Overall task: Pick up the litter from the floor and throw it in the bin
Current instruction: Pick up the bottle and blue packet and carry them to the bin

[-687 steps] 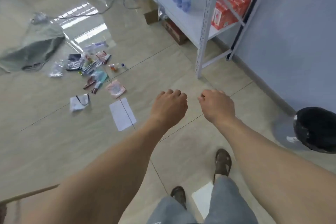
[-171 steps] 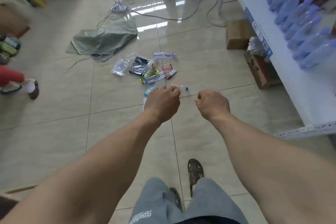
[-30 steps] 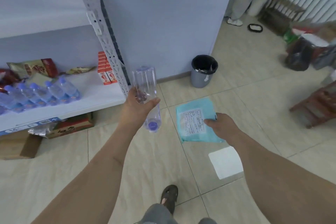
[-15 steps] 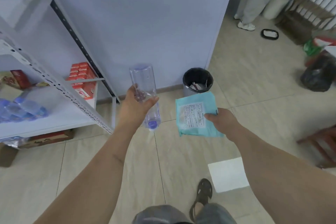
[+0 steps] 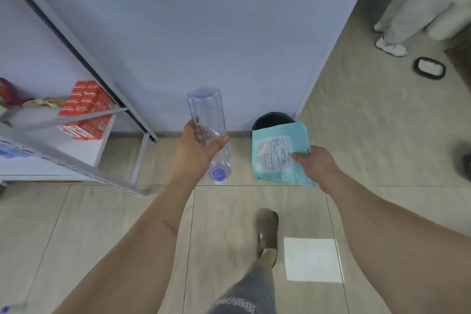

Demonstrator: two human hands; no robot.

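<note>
Red cartons (image 5: 85, 109) sit on the shelf (image 5: 76, 150) at far left. The left hand (image 5: 198, 150) has its grip wrapped around a clear plastic bottle (image 5: 207, 125), cap end down. The right hand (image 5: 314, 163) pinches a teal packet (image 5: 276, 153), which overlaps the black bin (image 5: 270, 120) by the wall. White paper (image 5: 312, 260) lies on the floor.

the left hand (image 5: 196, 150) grips a clear plastic bottle (image 5: 207, 122) held cap-down, its purple cap (image 5: 219, 174) toward the floor. the right hand (image 5: 314, 164) pinches a teal packet (image 5: 276, 153) with a white printed label, partly covering the black bin (image 5: 270, 120) at the wall's foot. a white paper sheet (image 5: 312, 260) lies on the tiled floor (image 5: 102, 224) just beside a sandalled foot (image 5: 267, 232). red boxes (image 5: 85, 107) sit on the metal shelf (image 5: 84, 145) to the left.
</note>
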